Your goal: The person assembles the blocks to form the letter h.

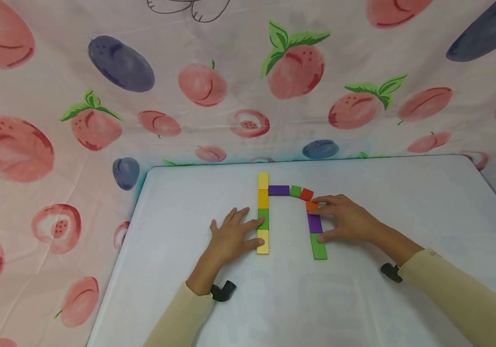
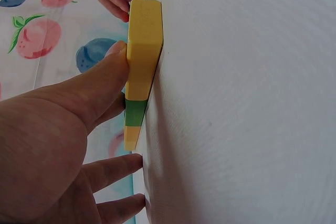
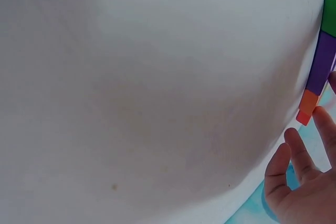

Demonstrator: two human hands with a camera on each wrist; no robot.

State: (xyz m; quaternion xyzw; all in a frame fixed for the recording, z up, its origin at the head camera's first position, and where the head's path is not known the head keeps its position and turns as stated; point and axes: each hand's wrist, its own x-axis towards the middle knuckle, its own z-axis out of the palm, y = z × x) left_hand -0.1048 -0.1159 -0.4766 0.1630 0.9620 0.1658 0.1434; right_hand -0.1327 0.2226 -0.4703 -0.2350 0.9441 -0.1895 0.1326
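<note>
Coloured wooden blocks lie end to end in an arch on the white table. The left column runs from a pale yellow block (image 1: 263, 248) through a green block (image 1: 262, 213) and an amber block (image 1: 263, 198) to a yellow top block (image 1: 263, 180). My left hand (image 1: 229, 241), fingers spread, touches the pale yellow block with its thumb and the green one with its index finger. A purple block (image 1: 279, 190), small green block (image 1: 295, 191) and red block (image 1: 306, 194) bridge across. With extended fingers my right hand (image 1: 352, 220) touches the orange block (image 1: 311, 206); its thumb rests on the lower right green block (image 1: 319, 251), below another purple block (image 1: 315, 224).
The white table (image 1: 187, 193) extends around the blocks on every side. Behind its far edge hangs a fruit-patterned cloth (image 1: 213, 43). A black wrist mount shows beside each beige sleeve (image 1: 456, 284).
</note>
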